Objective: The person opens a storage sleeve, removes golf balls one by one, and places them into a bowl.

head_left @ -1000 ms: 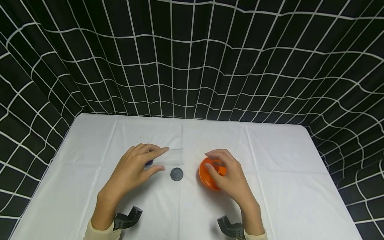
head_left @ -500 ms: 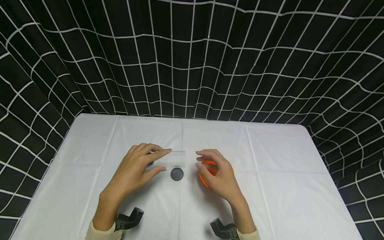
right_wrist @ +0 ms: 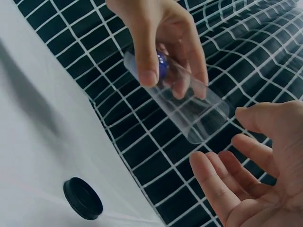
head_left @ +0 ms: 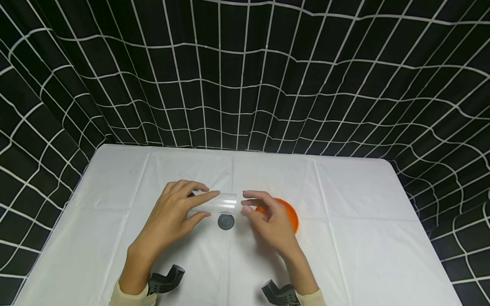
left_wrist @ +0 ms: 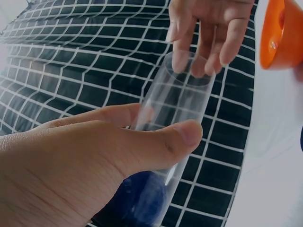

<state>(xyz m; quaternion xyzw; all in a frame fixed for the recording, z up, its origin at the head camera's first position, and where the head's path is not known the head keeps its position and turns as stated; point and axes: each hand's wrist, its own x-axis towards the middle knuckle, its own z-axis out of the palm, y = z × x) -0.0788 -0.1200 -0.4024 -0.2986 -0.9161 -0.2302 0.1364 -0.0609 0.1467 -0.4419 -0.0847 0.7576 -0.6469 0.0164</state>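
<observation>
My left hand (head_left: 174, 208) grips a clear plastic tube (head_left: 228, 203) between thumb and fingers. The tube lies roughly sideways, its open mouth toward my right hand (head_left: 274, 221). A round blue thing (left_wrist: 142, 198) with small white marks sits inside, near the far-left end, partly hidden by the left hand. The right hand's fingers are loosely bent and hold nothing. They are close to the tube's mouth, with a small gap showing in the right wrist view. Below the tube, a dark grey round lid (head_left: 226, 222) rests on the white cloth.
An orange bowl (head_left: 292, 216) stands behind the right hand, partly covered by it. White cloth (head_left: 360, 238) spreads over the table. Black curtains (head_left: 245, 76) with a white grid rise at the back and on both sides.
My right hand has moved left from over the orange bowl to the tube's mouth, uncovering the bowl's right side. The left hand and tube have shifted very slightly right, the tube now overlapping the lid's top edge.
</observation>
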